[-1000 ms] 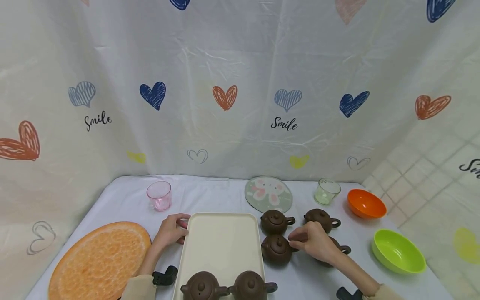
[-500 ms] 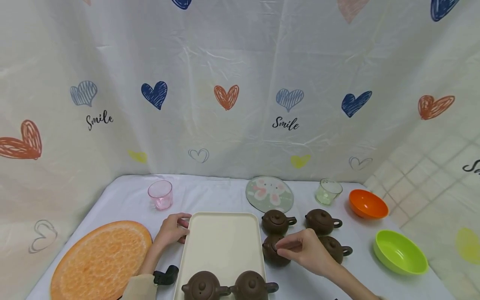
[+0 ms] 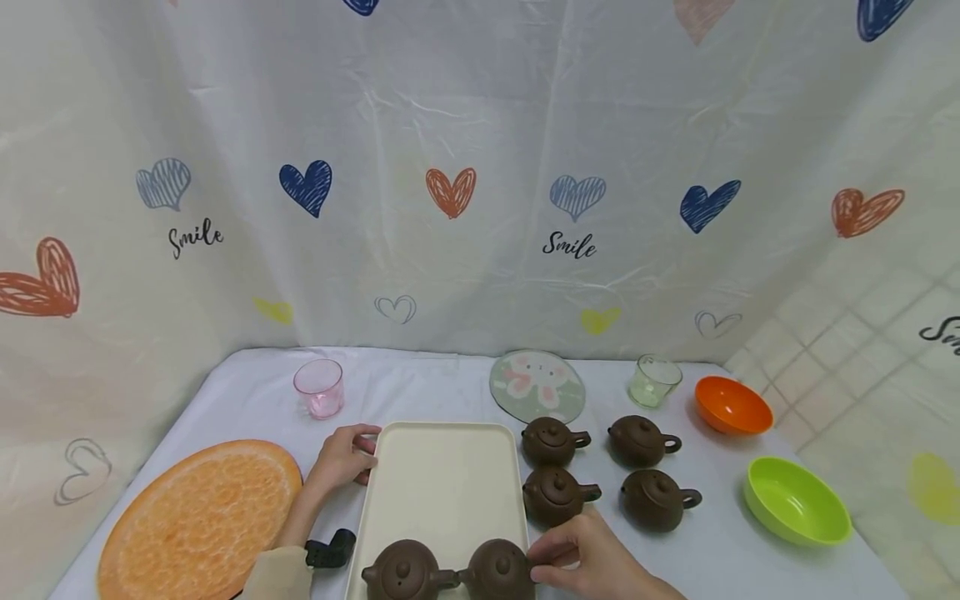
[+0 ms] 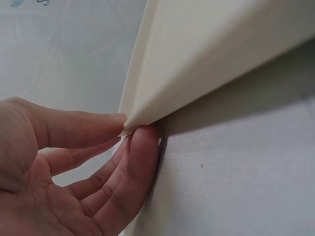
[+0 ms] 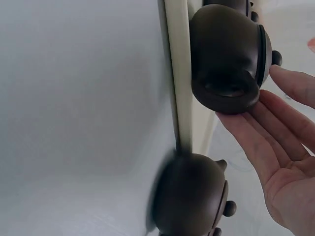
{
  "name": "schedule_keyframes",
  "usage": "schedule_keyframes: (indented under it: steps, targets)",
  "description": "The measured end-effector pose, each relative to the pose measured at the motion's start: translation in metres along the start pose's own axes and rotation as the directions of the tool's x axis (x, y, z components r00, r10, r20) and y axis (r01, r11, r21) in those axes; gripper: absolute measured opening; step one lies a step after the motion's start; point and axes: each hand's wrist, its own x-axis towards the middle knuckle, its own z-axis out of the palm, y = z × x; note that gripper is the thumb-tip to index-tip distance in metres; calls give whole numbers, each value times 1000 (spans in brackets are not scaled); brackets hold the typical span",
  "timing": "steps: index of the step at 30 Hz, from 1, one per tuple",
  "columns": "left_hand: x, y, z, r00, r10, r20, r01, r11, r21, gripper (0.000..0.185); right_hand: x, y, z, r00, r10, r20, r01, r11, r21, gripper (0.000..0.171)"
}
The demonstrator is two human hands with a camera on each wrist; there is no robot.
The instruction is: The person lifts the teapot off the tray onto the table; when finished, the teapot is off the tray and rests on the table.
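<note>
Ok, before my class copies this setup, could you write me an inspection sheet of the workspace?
Surface: white tablecloth.
Job's things: cream tray with two brown teapots on its near end; four more teapots on the cloth to its right.
Clutter: pink glass, green glass, orange bowl, green bowl, rabbit mat, orange bread-like mat.
Hands: left hand pinches the tray's rim; right hand, fingers straight, is at the handle of the tray's right-hand teapot.
Cables: nothing seen.
Surroundings: curtain printed with hearts and "Smile".
</note>
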Motion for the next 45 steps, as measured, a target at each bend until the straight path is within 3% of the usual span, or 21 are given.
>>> schedule_keyframes:
  steps: [3,10,17,31,34,40,45]
  targets:
    - [0,-2,0,1000,2,-2,-2,1000,7,48,-1,3,2,1000,-8,-13,7,1000,-12,17]
    - [1,-5,1,1000,8,0,-8,1000,4,48,-2,6,5,990,141,-15,-140,988,56,14]
    - [1,-4,1,1000,9,-4,-9,1000,3,48,-3,11,10,990,131,-48,-130,991,27,12]
    - [2,-4,1,1000,15,-4,-15,1000,3,47,-3,11,13,964,249,-87,-248,968,23,12]
    - [2,-5,1,1000,14,-6,-14,1000,2,47,-4,12,15,965,240,-105,-238,971,38,12]
    - [2,-5,2,1000,8,-5,-9,1000,-13,47,-8,15,16,982,117,-149,-117,993,9,15]
    - [1,-4,1,1000,3,-1,-3,1000,-27,47,-13,16,3,984,130,-124,-127,991,29,18]
